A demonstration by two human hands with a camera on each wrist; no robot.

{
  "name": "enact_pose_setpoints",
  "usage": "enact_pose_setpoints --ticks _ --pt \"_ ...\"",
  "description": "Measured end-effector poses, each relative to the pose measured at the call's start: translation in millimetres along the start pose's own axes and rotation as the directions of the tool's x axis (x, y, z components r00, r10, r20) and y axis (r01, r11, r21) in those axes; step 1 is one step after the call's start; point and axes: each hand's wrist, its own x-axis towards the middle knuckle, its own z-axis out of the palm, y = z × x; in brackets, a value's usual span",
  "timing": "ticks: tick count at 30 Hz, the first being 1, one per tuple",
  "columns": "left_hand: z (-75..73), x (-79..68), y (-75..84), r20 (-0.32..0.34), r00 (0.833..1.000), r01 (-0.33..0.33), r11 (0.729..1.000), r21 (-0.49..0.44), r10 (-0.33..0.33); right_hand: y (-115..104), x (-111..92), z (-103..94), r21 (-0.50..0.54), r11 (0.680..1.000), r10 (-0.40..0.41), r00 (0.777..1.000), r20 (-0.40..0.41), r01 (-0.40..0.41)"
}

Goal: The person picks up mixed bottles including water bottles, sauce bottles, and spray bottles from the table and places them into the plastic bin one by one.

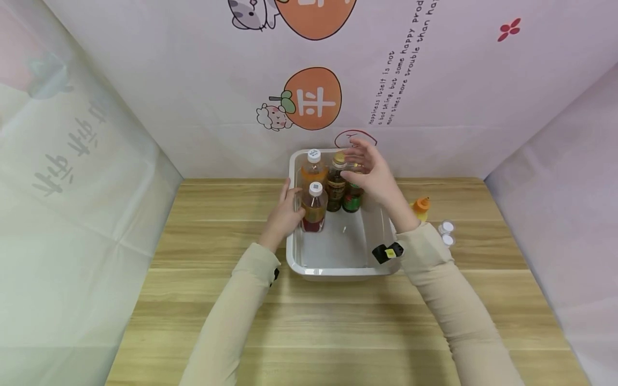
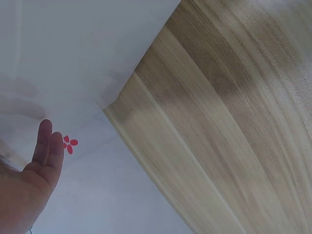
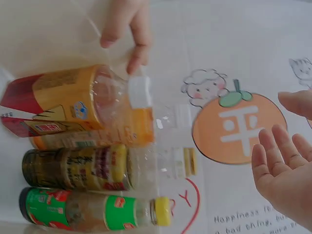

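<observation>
A white plastic bin point(image 1: 347, 271) stands on the table with several bottles upright in its far part. At its left rim is my left hand point(image 1: 284, 217), fingers extended, the thumb beside a white-capped bottle with an orange and red label point(image 1: 314, 212). Behind that bottle is another white-capped one with orange contents point(image 1: 313, 172). To their right stand a dark bottle with a gold cap point(image 3: 78, 168) and a green-labelled bottle with a yellow cap point(image 3: 119, 212). Over these two, my right hand point(image 1: 375, 174) holds nothing, its fingers spread near the gold cap.
Right of the bin, partly behind my right forearm, is a yellow squeeze bottle with an orange tip point(image 1: 421, 207). Two small containers with white lids point(image 1: 447, 228) sit farther right. A printed white cloth point(image 1: 217, 145) hangs behind the wooden table point(image 1: 217, 241) and at both sides.
</observation>
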Motion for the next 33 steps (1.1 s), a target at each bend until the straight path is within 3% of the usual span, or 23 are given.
enact_pose_setpoints --ticks 11,18,28,33 --pt "0.7 0.5 -0.6 0.004 1.000 0.012 1.000 -0.007 -0.012 0.5 -9.7 -36.9 0.056 0.998 -0.015 0.991 -0.134 0.022" --pt "-0.3 0.6 -0.5 0.007 1.000 0.004 1.000 -0.016 -0.004 9.6 -16.3 -60.0 0.137 0.990 0.007 0.969 -0.248 0.028" --pt "-1.8 -0.1 -0.4 0.004 1.000 0.003 1.000 -0.019 -0.003 34.0 -24.0 -69.2 0.175 0.984 0.100 0.941 -0.324 -0.044" --pt "-1.6 -0.9 0.1 0.005 1.000 -0.002 1.000 -0.022 0.002 47.0 -28.1 -75.5 0.215 0.976 0.116 0.917 -0.383 -0.034"
